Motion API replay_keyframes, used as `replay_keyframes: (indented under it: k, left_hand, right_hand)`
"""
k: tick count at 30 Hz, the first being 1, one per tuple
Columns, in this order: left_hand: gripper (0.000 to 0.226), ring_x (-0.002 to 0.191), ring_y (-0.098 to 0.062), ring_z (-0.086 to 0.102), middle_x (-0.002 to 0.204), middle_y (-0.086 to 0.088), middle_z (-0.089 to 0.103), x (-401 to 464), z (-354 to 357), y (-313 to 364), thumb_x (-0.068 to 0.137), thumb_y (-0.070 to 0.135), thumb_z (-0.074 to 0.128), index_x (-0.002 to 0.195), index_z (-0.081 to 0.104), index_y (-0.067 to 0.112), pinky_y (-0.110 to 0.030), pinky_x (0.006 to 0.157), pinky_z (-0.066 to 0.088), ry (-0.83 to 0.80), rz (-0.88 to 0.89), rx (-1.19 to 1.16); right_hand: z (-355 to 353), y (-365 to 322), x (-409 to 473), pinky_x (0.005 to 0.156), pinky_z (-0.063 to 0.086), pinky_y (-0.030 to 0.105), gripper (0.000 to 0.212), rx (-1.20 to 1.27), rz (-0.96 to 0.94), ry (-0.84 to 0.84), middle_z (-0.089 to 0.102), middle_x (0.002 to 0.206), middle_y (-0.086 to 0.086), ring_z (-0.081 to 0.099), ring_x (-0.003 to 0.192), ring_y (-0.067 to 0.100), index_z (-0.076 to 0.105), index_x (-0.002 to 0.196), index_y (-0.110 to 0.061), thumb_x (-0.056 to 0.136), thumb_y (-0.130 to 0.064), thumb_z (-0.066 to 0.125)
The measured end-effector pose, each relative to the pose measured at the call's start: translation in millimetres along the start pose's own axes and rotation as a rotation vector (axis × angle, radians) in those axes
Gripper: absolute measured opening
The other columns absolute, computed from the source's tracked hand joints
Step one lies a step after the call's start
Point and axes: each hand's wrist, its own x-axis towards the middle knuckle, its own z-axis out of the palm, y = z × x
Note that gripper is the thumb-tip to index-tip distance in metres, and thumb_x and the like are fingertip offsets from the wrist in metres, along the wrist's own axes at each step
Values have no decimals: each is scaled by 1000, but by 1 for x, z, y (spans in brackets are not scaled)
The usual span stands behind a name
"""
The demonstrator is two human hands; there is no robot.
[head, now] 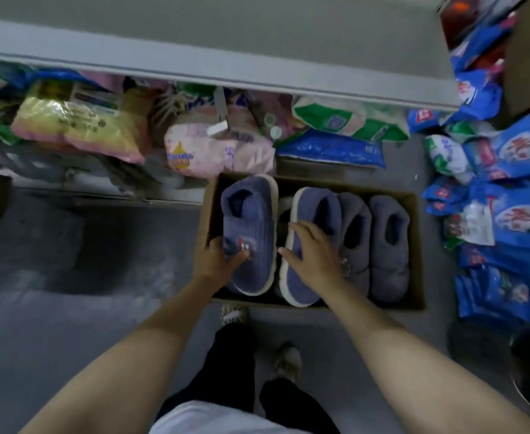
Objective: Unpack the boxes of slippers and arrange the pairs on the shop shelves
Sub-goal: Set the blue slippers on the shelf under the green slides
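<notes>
An open cardboard box (415,245) sits on the floor in front of me with several blue-purple plush slippers in it. My left hand (218,261) grips the toe end of the leftmost slipper (249,220), thumb curled over its small embroidered patch. My right hand (312,252) lies on the second slipper (315,211), which stands on its side showing a white sole edge; its fingers are spread and fairly straight. Two greyer slippers (389,245) lie at the right of the box.
A grey shelf edge (213,73) runs across above the box, with packaged goods (79,120) on the level under it. Blue packets (514,189) are stacked at the right. My feet (285,361) stand on the grey floor just behind the box.
</notes>
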Motion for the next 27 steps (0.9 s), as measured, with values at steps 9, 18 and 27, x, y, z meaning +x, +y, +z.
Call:
replay_keyframes:
  k: [9, 18, 27]
  left_hand:
    - [58, 112, -25, 62, 124, -6, 64, 9, 31, -19, 89, 34, 73, 137, 53, 9, -18, 60, 50, -172, -177, -403]
    - [39, 102, -22, 65, 116, -6, 68, -9, 42, -23, 83, 34, 77, 114, 63, 15, -39, 88, 53, -117, -279, -784]
    - [58, 110, -24, 68, 125, -7, 68, -46, 66, -9, 83, 21, 80, 135, 54, 13, -37, 75, 61, 5, -36, -975]
  right_hand:
    - [20, 36, -27, 115, 34, 46, 73, 17, 76, 182, 29, 162, 7, 26, 149, 26, 40, 152, -19, 90, -42, 71]
    - [46, 71, -50, 100, 50, 35, 85, 603, 568, 151, 63, 127, 0, 60, 119, 17, 53, 135, -16, 71, -66, 78]
    - [38, 79, -55, 90, 47, 32, 46, 1090, 599, -127, 68, 110, -14, 61, 97, 4, 59, 122, -27, 83, -40, 80]
